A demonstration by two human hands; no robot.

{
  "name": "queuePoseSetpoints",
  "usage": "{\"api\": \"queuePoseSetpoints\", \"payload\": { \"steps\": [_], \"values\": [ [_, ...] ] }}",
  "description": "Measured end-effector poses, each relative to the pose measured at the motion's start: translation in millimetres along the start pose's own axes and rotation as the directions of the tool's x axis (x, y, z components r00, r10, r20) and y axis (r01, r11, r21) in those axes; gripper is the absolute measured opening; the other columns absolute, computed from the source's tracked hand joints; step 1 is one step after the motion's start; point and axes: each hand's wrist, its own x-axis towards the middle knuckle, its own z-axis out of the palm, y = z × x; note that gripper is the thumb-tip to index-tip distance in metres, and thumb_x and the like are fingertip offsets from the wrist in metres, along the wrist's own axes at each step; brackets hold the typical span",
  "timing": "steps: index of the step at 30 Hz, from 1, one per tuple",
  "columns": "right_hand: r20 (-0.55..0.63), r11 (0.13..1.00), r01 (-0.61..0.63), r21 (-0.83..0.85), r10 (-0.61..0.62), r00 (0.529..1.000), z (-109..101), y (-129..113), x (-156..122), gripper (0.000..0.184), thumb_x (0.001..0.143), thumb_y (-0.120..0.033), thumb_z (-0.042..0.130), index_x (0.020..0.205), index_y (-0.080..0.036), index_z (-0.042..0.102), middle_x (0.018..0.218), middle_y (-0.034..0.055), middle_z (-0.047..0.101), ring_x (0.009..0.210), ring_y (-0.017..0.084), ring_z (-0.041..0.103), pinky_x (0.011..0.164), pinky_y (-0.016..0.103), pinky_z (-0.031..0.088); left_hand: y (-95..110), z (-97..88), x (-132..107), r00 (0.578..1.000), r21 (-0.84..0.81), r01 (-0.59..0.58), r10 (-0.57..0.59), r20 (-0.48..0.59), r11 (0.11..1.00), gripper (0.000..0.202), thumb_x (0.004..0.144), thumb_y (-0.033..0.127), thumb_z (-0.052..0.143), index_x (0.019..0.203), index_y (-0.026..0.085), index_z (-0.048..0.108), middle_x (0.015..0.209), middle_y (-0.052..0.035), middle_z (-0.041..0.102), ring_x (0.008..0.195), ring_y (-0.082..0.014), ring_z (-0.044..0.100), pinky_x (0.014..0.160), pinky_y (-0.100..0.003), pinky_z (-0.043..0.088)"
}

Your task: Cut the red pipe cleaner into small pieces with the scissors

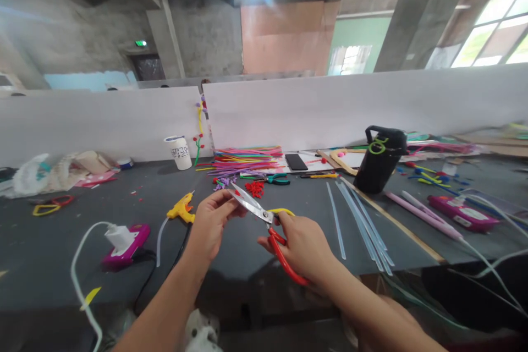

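Note:
In the middle of the view my right hand [303, 245] grips a pair of scissors [252, 206] with red handles, blades pointing up and left. My left hand [214, 223] is pinched beside the blade tips, on a small red piece [237, 193] that shows between fingers and blade. Its far side is hidden by the blades. A yellow fuzzy stem [284, 211] shows just behind the scissors; I cannot tell whether my right hand touches it. Beyond the hands lies a pile of short red pieces [254, 189] with purple ones [225, 182] beside it.
Coloured pipe cleaners [247, 159], pliers [277, 179] and a phone [296, 162] lie farther back. A yellow glue gun [181, 208] and power strip [126, 247] are left. Clear glue sticks [363, 225], a black bottle [380, 159] and a pink hair straightener [424, 214] are right.

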Motion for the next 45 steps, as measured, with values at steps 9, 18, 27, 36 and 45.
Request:
{"api": "queuePoseSetpoints", "payload": {
  "steps": [9, 18, 27, 36, 45],
  "values": [
    [0.053, 0.999, -0.013, 0.034, 0.012, 0.999, 36.3, 27.8, 35.0, 0.041, 0.076, -0.055, 0.040, 0.080, -0.017, 0.052, 0.067, 0.0048, 0.062, 0.059, 0.019, 0.057, 0.051, 0.026, 0.026, -33.0, -9.5, 47.5, 0.999, 0.014, 0.051, -0.051, 0.005, 0.999, 0.005, 0.068, 0.016, 0.060, 0.071, 0.014, 0.063, 0.066, 0.0001, 0.061, 0.060, -0.0099, 0.054, 0.060, -0.022, 0.044],
    [0.147, 0.990, -0.027, 0.139, 0.006, 0.989, 70.4, 32.2, 22.3, 0.040, 0.074, -0.058, 0.042, 0.078, -0.019, 0.049, 0.066, 0.0026, 0.060, 0.059, 0.019, 0.055, 0.052, 0.025, 0.027, -56.5, -23.9, 39.4, 0.991, 0.075, 0.137, -0.136, -0.010, 0.988, 0.005, 0.070, 0.016, 0.058, 0.071, 0.015, 0.063, 0.065, 0.0000, 0.062, 0.058, -0.0094, 0.054, 0.058, -0.021, 0.043],
    [0.101, 0.996, 0.011, 0.087, -0.020, 0.995, 63.8, 28.1, 21.6, 0.032, 0.074, -0.050, 0.045, 0.073, -0.018, 0.049, 0.062, 0.0038, 0.059, 0.055, 0.019, 0.054, 0.050, 0.025, 0.027, -47.6, -20.2, 36.6, 0.988, 0.043, 0.152, -0.151, -0.015, 0.987, 0.005, 0.068, 0.017, 0.060, 0.069, 0.014, 0.064, 0.061, -0.0004, 0.061, 0.055, -0.0090, 0.052, 0.055, -0.020, 0.043],
    [0.113, 0.996, 0.005, 0.087, -0.015, 0.994, 64.1, 29.3, 17.2, 0.030, 0.074, -0.047, 0.045, 0.075, -0.018, 0.052, 0.062, 0.0044, 0.060, 0.055, 0.020, 0.054, 0.049, 0.026, 0.029, -49.8, -18.2, 33.2, 0.987, 0.047, 0.158, -0.157, -0.023, 0.986, 0.004, 0.068, 0.017, 0.060, 0.068, 0.014, 0.063, 0.062, -0.0015, 0.061, 0.056, -0.0102, 0.052, 0.056, -0.021, 0.042],
    [0.080, 0.996, 0.017, 0.090, -0.024, 0.997, 63.1, 28.4, 14.0, 0.029, 0.070, -0.048, 0.049, 0.068, -0.020, 0.047, 0.057, 0.0025, 0.056, 0.051, 0.018, 0.051, 0.047, 0.025, 0.026, -49.9, -20.4, 27.1, 0.993, 0.108, 0.118, -0.117, -0.016, 0.987, 0.006, 0.071, 0.019, 0.058, 0.068, 0.014, 0.061, 0.061, -0.0009, 0.059, 0.055, -0.0101, 0.050, 0.056, -0.022, 0.040]
  ]
}}
